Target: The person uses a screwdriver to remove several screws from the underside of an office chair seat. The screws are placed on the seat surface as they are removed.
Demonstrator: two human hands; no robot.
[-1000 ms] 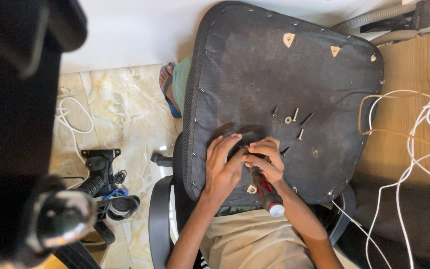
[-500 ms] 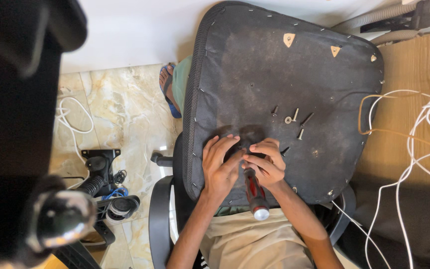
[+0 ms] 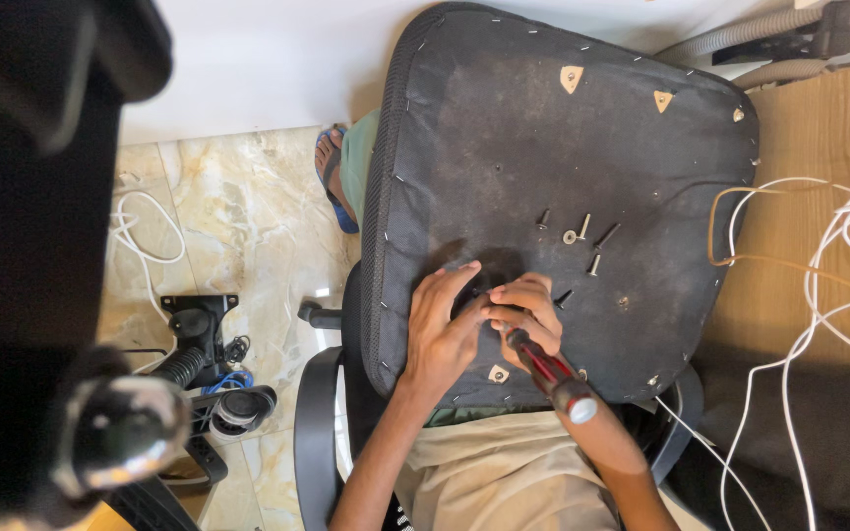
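An upturned office chair seat (image 3: 563, 138), its black underside facing up, rests across my lap. My right hand (image 3: 528, 313) grips a red-and-black screwdriver (image 3: 550, 372) whose handle slants down to the right, its tip hidden between my hands on the seat. My left hand (image 3: 442, 324) lies flat on the seat beside that spot, fingers touching the right hand. Several loose screws (image 3: 584, 241) and a washer lie on the seat just above my right hand.
A foot in a blue sandal (image 3: 332, 177) of another person shows past the seat's left edge. A chair mechanism and gas cylinder (image 3: 194, 344) lie on the marble floor. White cables (image 3: 819, 295) trail over a wooden surface on the right. A black chair part (image 3: 41, 226) fills the left.
The screwdriver handle has swung from pointing straight down to slanting down-right. My left fingers have shifted slightly on the seat.
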